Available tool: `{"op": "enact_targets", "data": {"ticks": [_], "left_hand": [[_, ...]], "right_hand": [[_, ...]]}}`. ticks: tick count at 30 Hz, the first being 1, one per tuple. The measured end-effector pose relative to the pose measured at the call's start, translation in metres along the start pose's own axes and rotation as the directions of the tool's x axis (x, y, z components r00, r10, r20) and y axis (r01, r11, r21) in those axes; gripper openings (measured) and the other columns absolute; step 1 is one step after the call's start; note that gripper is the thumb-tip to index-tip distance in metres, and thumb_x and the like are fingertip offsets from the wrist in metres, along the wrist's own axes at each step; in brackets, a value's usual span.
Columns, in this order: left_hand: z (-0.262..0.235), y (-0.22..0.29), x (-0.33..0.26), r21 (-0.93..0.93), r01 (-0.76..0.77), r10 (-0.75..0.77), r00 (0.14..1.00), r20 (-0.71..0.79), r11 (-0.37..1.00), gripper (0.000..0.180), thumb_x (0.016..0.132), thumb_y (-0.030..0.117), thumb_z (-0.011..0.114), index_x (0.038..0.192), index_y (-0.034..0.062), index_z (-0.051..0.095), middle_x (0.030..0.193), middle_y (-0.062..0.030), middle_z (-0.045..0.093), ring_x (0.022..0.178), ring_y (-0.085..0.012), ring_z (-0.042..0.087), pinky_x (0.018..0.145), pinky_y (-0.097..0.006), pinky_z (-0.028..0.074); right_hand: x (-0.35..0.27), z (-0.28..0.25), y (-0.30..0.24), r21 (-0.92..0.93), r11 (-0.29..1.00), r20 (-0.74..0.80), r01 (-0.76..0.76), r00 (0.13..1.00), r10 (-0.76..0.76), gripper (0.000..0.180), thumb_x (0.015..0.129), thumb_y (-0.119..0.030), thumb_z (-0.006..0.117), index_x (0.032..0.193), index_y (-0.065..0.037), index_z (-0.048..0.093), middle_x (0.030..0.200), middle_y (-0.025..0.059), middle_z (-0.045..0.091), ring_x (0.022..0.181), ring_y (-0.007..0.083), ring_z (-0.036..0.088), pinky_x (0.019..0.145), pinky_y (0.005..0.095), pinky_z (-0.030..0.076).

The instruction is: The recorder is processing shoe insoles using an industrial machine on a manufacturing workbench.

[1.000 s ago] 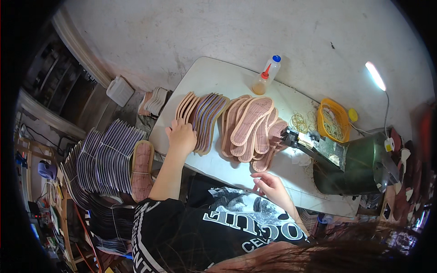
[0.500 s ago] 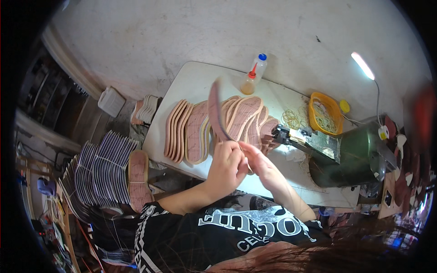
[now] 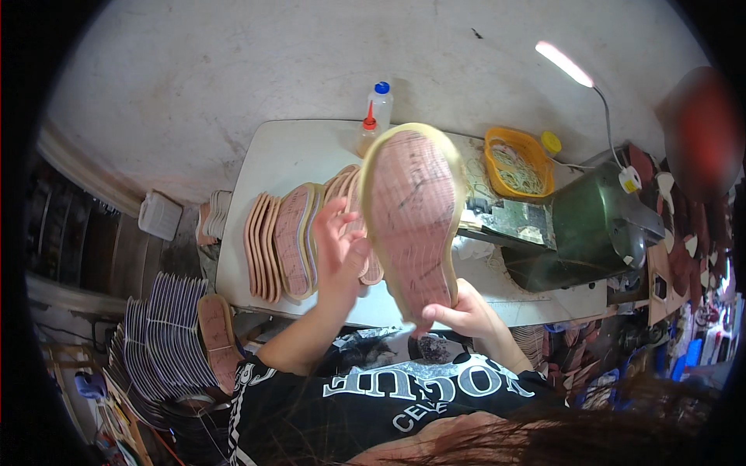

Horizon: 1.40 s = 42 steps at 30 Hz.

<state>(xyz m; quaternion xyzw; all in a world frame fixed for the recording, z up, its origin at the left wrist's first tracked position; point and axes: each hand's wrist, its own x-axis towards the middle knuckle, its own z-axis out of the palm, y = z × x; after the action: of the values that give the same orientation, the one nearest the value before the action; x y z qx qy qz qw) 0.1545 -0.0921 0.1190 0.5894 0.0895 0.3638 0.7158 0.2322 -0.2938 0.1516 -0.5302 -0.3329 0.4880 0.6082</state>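
Observation:
A shoe insole [image 3: 412,210] is held up over the table, its pink lined face with dark marks toward me and a pale yellow rim around it. My right hand [image 3: 465,312] grips its narrow lower end, thumb on the face. To the left of the insole, my left hand [image 3: 339,252] is raised with its fingers apart and holds nothing. Behind that hand, leaning rows of similar insoles [image 3: 294,241] stand on the white table [image 3: 252,159]. The raised insole hides part of these rows.
Two squeeze bottles, one blue-capped [image 3: 381,99] and one red-tipped [image 3: 367,140], stand at the back. An orange basket [image 3: 550,186] holds rubber bands. A dark green machine [image 3: 579,225] and a lit lamp [image 3: 565,64] are on the right. Tied insole bundles [image 3: 167,342] stand lower left.
The insole has turned from edge-on to face-on and moved right. My left hand has come off it and opened, while my right hand keeps hold. The whole view has shifted.

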Motion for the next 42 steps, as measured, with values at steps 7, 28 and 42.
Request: {"op": "enact_targets", "data": {"ticks": [7,28,42], "left_hand": [[0.026,0.037,0.030,-0.253,0.380,-0.343,0.922,0.179,0.889,0.051,0.093,0.032,0.059,0.128,-0.0025,0.045,0.119,-0.0137,0.058,0.105,-0.0189,0.060,0.089,-0.033,0.050],[0.077,-0.011,0.048,-0.098,0.183,-0.169,0.976,0.139,0.978,0.027,0.088,0.006,0.062,0.113,-0.0036,0.057,0.102,-0.0072,0.065,0.090,-0.0113,0.061,0.083,-0.027,0.049],[0.093,-0.055,0.088,-0.172,0.539,-0.524,0.842,0.126,0.825,0.028,0.089,0.013,0.061,0.112,-0.0029,0.057,0.104,-0.0090,0.064,0.090,-0.0147,0.062,0.081,-0.028,0.049]], "right_hand": [[-0.010,-0.002,-0.006,-0.133,0.972,0.001,-0.194,0.981,0.196,0.037,0.094,-0.031,0.058,0.110,0.002,0.056,0.085,0.0077,0.064,0.070,0.0134,0.064,0.060,0.0247,0.052],[0.031,-0.063,-0.034,-0.052,0.998,-0.244,0.024,0.969,-0.036,0.020,0.093,-0.014,0.060,0.097,0.003,0.067,0.086,0.0006,0.066,0.076,0.0046,0.055,0.068,0.0220,0.046],[-0.011,-0.065,-0.012,0.257,0.954,-0.259,-0.154,0.940,0.222,0.032,0.093,-0.028,0.060,0.103,0.002,0.064,0.080,0.0036,0.066,0.065,0.0074,0.060,0.057,0.0208,0.048]]}}
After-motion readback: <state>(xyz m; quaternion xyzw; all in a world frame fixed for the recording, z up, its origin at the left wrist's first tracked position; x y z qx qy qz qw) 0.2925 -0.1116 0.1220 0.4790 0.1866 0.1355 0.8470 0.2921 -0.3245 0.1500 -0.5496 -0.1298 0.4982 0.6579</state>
